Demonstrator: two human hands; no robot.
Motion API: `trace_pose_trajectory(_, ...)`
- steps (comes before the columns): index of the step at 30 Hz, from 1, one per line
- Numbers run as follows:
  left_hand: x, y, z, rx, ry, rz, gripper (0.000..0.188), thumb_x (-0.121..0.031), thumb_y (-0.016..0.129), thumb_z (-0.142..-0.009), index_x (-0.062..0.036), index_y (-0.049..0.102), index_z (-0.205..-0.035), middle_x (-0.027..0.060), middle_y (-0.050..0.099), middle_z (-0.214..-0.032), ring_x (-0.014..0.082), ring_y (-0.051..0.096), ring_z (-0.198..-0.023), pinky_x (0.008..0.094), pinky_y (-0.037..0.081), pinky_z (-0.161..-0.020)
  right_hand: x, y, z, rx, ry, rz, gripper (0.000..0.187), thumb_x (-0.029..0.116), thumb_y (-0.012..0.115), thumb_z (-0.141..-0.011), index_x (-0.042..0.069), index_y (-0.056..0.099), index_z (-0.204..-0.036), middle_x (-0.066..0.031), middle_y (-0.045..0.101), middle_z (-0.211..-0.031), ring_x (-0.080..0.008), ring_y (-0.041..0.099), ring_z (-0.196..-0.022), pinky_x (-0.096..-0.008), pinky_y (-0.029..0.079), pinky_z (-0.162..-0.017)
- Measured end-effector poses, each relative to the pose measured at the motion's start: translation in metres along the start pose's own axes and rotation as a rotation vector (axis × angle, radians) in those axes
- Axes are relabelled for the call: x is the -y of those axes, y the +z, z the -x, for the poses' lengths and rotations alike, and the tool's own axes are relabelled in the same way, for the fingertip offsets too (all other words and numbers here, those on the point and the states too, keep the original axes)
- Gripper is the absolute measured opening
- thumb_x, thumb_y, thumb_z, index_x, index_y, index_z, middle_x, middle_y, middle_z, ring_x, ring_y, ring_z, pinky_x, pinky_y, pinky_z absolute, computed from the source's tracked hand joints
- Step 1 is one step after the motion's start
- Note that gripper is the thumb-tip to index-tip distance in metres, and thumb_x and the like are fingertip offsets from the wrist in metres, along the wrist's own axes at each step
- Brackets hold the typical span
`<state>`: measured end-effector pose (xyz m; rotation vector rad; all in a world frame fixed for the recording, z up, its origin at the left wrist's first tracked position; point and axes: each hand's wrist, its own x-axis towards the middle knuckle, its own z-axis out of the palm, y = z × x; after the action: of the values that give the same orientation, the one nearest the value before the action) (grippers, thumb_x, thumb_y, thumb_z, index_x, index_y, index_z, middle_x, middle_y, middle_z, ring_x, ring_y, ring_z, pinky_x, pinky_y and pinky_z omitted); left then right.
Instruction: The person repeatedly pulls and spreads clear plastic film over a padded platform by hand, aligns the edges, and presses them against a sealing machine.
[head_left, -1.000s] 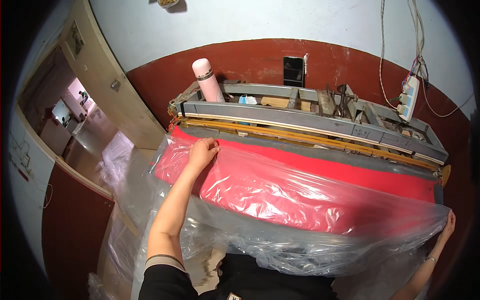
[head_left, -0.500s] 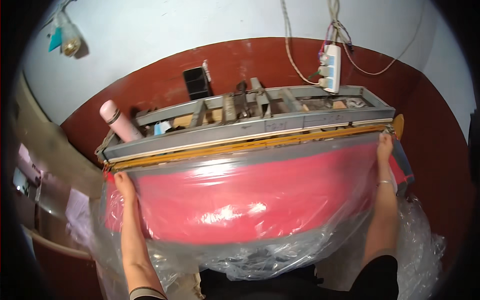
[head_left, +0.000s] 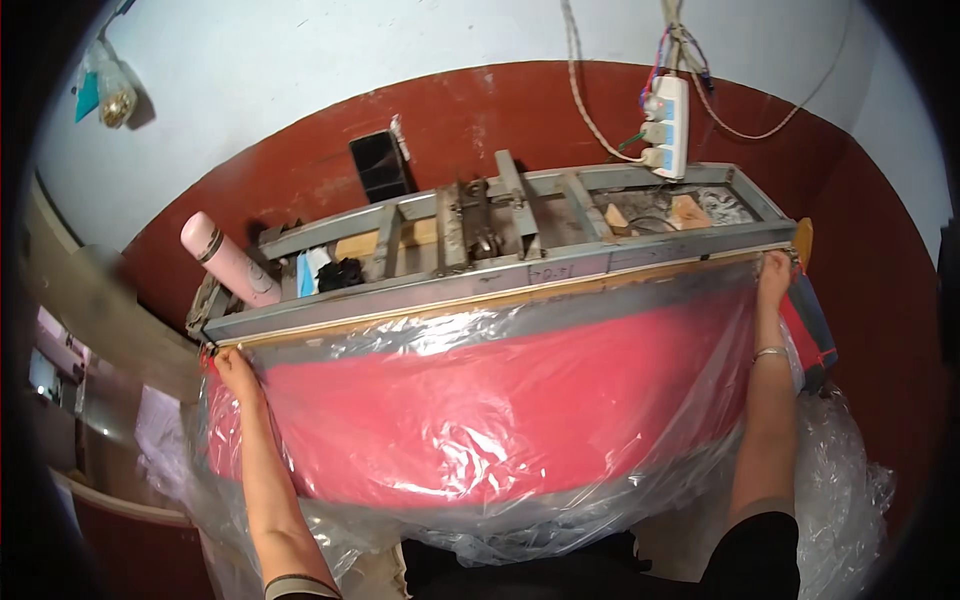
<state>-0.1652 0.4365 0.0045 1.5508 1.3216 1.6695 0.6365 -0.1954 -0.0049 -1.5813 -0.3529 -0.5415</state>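
A wide sheet of clear plastic film [head_left: 470, 450] lies stretched over a red panel [head_left: 540, 390] with grey borders. At the film's far left corner, my left hand [head_left: 234, 370] is closed, gripping its edge. My right hand [head_left: 772, 280] is likewise closed on the film at the far right corner. Between the hands, the film's far edge runs along a tan strip [head_left: 420, 320] at the front of a grey metal frame [head_left: 450, 285]. Fingertips of both hands are partly hidden. Loose, crumpled film hangs toward my body and at the right.
A pink bottle [head_left: 225, 255] leans at the frame's left end. Crossbars and small scraps fill the frame. A black phone-like slab [head_left: 380, 165] rests against the red lower wall behind. A white power strip [head_left: 667, 125] hangs with cords at the back right.
Both hands have shifted slightly away from me, the left also a little leftward. The film and panel edge now cover most of the yellow strips that showed before. The view has tilted a little.
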Motion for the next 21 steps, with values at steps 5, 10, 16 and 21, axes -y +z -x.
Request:
trace_pose_trajectory(5,-0.036,0.008,0.021,0.074,-0.159,0.205,0.007,-0.014,0.045,-0.089,-0.0086,0.048,-0.092,0.0020,0.053,-0.072,0.0112,0.051,-0.055,0.0233,0.041,-0.048,0.036,0.010,0.020,-0.042,-0.039,0.121,0.015,0.011,0.058,-0.086,0.002,0.055,-0.098,-0.0044,0.057,-0.089,-0.0118,0.054,-0.078,-0.0240,0.044,-0.074)
trace_pose_trajectory(10,-0.065,-0.036,0.027,0.336,-0.033,0.054,0.005,-0.008,0.049,-0.086,-0.0064,0.052,-0.090,-0.0041,0.047,-0.074,0.0038,0.040,-0.064,0.0184,0.033,-0.058,0.198,0.086,0.106,0.035,-0.342,0.177,0.018,0.011,0.054,-0.088,-0.001,0.054,-0.102,-0.0093,0.058,-0.097,-0.0185,0.054,-0.089,-0.0296,0.043,-0.081)
trace_pose_trajectory(16,-0.134,-0.089,0.059,0.254,0.259,0.119,0.006,0.000,0.048,-0.087,-0.0054,0.050,-0.089,-0.0029,0.047,-0.084,0.0046,0.044,-0.078,0.0184,0.037,-0.070,0.354,0.169,0.255,0.659,-0.851,0.056,0.028,0.013,0.068,-0.073,0.001,0.057,-0.097,-0.0150,0.057,-0.096,-0.0288,0.056,-0.089,-0.0370,0.042,-0.083)
trace_pose_trajectory(21,-0.134,-0.121,0.070,-0.050,0.327,-0.067,0.013,-0.009,0.057,-0.085,-0.0022,0.051,-0.096,0.0029,0.051,-0.088,0.0127,0.049,-0.083,0.0255,0.040,-0.075,0.360,0.189,0.327,1.455,0.067,-0.163,0.019,0.017,0.070,-0.077,0.001,0.061,-0.079,-0.0004,0.058,-0.070,-0.0096,0.054,-0.069,-0.0265,0.042,-0.062)
